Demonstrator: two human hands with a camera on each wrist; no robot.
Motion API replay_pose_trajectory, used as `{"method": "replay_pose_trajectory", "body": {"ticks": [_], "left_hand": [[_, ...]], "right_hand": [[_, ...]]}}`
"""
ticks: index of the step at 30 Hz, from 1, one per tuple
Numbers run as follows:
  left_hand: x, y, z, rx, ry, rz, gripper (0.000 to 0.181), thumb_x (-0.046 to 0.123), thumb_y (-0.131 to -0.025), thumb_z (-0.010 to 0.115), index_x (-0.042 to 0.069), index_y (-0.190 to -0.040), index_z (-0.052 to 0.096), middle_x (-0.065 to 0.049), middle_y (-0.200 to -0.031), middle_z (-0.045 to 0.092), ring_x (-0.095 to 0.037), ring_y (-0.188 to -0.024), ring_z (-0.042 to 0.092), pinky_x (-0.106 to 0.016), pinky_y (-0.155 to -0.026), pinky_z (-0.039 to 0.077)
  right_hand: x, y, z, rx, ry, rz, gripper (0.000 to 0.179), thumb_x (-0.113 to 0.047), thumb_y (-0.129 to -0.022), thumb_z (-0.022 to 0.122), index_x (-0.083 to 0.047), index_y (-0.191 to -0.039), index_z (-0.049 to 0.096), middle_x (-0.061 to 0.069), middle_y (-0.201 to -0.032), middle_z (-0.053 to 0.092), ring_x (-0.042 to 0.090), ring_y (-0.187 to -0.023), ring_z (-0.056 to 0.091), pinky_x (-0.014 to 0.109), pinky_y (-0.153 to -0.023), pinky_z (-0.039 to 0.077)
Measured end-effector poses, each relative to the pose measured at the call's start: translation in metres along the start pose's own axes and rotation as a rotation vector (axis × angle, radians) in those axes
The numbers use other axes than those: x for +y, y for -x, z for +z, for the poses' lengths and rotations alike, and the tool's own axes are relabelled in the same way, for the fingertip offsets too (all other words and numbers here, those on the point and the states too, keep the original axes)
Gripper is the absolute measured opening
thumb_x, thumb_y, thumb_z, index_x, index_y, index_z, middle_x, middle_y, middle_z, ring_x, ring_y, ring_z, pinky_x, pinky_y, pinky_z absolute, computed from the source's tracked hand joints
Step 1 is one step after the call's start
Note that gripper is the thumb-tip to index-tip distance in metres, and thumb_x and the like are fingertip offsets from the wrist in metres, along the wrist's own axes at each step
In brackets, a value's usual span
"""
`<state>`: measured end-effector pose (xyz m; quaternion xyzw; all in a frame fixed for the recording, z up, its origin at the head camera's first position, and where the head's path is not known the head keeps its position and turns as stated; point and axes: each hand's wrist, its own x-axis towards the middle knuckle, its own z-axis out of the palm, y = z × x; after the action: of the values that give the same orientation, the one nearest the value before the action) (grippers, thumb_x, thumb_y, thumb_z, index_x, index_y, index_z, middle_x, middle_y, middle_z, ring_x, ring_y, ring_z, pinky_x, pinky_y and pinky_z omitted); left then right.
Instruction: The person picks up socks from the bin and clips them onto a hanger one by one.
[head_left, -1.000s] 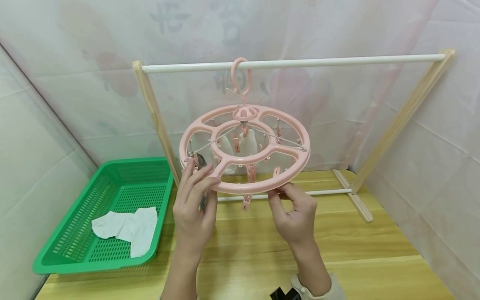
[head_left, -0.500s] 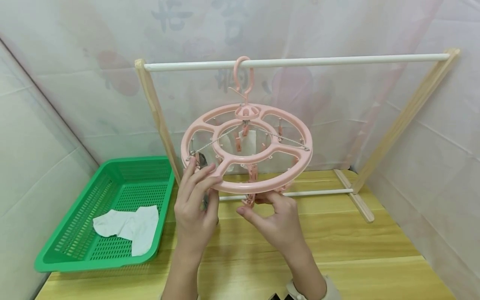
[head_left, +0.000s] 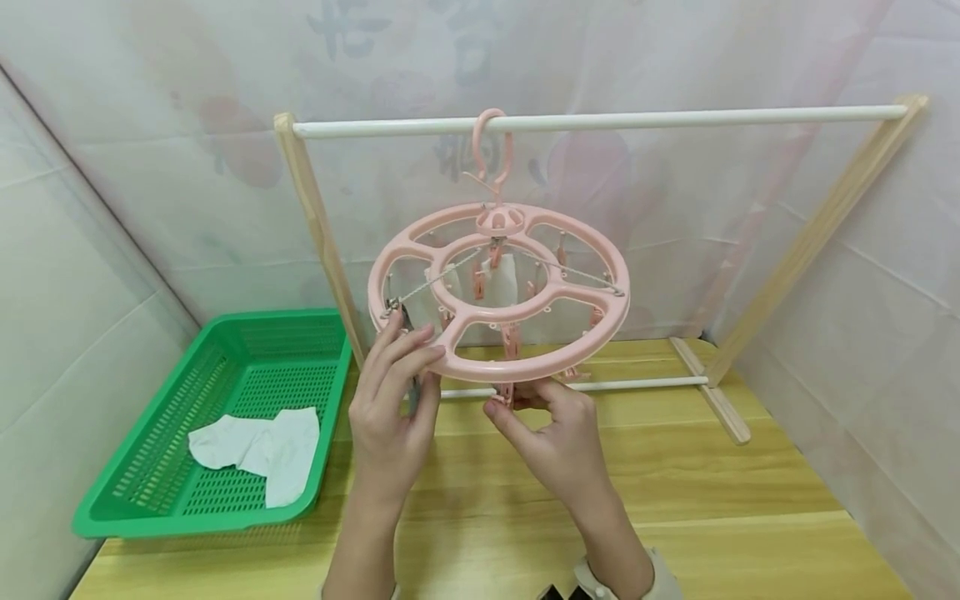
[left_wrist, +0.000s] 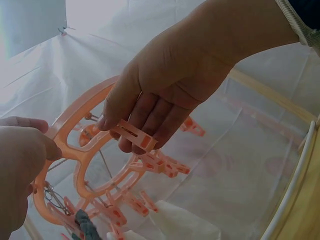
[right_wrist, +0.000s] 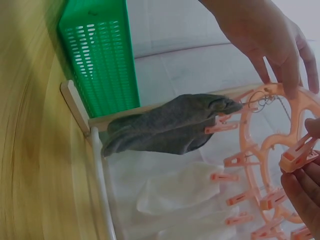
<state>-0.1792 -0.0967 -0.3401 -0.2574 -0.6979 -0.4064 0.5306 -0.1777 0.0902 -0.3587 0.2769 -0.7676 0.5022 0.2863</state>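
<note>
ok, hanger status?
Left hand grips pink clip hanger; right hand pinches empty pink clothespin. Grey sock hangs near left hand; nothing visibly blocking clothespin.

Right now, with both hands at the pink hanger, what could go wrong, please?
The hook of the pink hanger loops over the white rail, so a sideways pull could slide or swing it. The grey cloth hangs near the left hand, which might knock it. The clip that the right hand pinches might slip free.
</note>
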Motion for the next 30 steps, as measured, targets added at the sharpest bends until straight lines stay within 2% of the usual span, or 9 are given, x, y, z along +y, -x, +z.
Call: {"method": "replay_pose_trajectory", "body": {"ticks": [3, 6, 8, 10, 15, 19, 26, 30], "left_hand": [[-0.002, 0.000, -0.002, -0.028, 0.013, 0.027, 0.024, -0.011, -0.088, 0.057, -0.001, -0.106, 0.069, -0.018, -0.116, 0.069, -0.042, -0.130, 0.053, -0.047, -0.110, 0.042], [-0.006, -0.001, -0.005, -0.057, 0.014, 0.049, 0.037, -0.017, -0.085, 0.046, -0.001, -0.109, 0.068, -0.019, -0.120, 0.067, -0.043, -0.131, 0.052, -0.046, -0.109, 0.043], [-0.009, -0.001, -0.009, -0.062, -0.003, 0.053, 0.048, -0.021, -0.080, 0.038, -0.001, -0.112, 0.068, -0.020, -0.122, 0.066, -0.044, -0.131, 0.052, -0.046, -0.110, 0.042], [-0.013, -0.002, -0.013, -0.061, -0.030, 0.042, 0.053, -0.024, -0.078, 0.037, -0.001, -0.114, 0.069, -0.020, -0.124, 0.066, -0.046, -0.130, 0.051, -0.048, -0.113, 0.039], [-0.019, -0.002, -0.019, -0.073, -0.063, -0.008, 0.043, -0.021, -0.087, 0.048, 0.001, -0.116, 0.070, -0.019, -0.127, 0.065, -0.045, -0.132, 0.051, -0.050, -0.114, 0.036], [-0.018, 0.000, -0.019, -0.088, -0.044, -0.035, 0.035, -0.014, -0.091, 0.055, 0.003, -0.117, 0.070, -0.018, -0.130, 0.064, -0.044, -0.133, 0.050, -0.047, -0.114, 0.038], [-0.016, 0.003, -0.018, -0.114, -0.039, -0.063, 0.035, -0.013, -0.090, 0.057, 0.005, -0.117, 0.071, -0.018, -0.136, 0.060, -0.042, -0.135, 0.048, -0.041, -0.113, 0.040], [-0.016, 0.004, -0.017, -0.125, -0.045, -0.071, 0.033, -0.011, -0.092, 0.056, 0.006, -0.116, 0.071, -0.017, -0.137, 0.059, -0.041, -0.136, 0.048, -0.038, -0.112, 0.041]], "right_hand": [[0.001, 0.000, -0.001, 0.002, -0.003, 0.013, 0.017, -0.008, -0.081, 0.082, -0.008, -0.095, 0.072, -0.003, -0.086, 0.073, 0.010, -0.076, 0.070, 0.025, -0.069, 0.059], [0.002, 0.000, -0.003, 0.013, -0.003, 0.016, 0.016, -0.006, -0.081, 0.080, -0.007, -0.096, 0.072, -0.002, -0.084, 0.072, 0.010, -0.074, 0.069, 0.025, -0.069, 0.059], [0.003, -0.001, -0.006, 0.025, -0.009, 0.019, 0.015, -0.004, -0.082, 0.077, -0.007, -0.096, 0.072, 0.000, -0.083, 0.072, 0.011, -0.072, 0.068, 0.023, -0.070, 0.058], [0.004, -0.001, -0.008, 0.041, -0.014, 0.018, 0.014, -0.002, -0.082, 0.074, -0.007, -0.095, 0.072, 0.002, -0.081, 0.071, 0.011, -0.071, 0.067, 0.022, -0.070, 0.058], [0.006, -0.002, -0.012, 0.067, -0.032, 0.004, 0.015, 0.000, -0.081, 0.069, -0.008, -0.092, 0.071, 0.002, -0.078, 0.069, 0.011, -0.069, 0.064, 0.021, -0.069, 0.057], [0.004, -0.002, -0.012, 0.057, -0.052, 0.005, 0.015, 0.000, -0.080, 0.075, -0.008, -0.093, 0.071, 0.000, -0.079, 0.068, 0.011, -0.070, 0.065, 0.022, -0.070, 0.057], [0.000, -0.002, -0.012, 0.031, -0.089, 0.041, 0.020, 0.003, -0.079, 0.081, -0.003, -0.094, 0.070, 0.008, -0.085, 0.072, 0.013, -0.079, 0.071, 0.026, -0.077, 0.059], [-0.001, -0.002, -0.011, 0.029, -0.082, 0.038, 0.023, 0.005, -0.078, 0.080, -0.004, -0.098, 0.072, 0.008, -0.088, 0.074, 0.014, -0.082, 0.073, 0.026, -0.078, 0.059]]}}
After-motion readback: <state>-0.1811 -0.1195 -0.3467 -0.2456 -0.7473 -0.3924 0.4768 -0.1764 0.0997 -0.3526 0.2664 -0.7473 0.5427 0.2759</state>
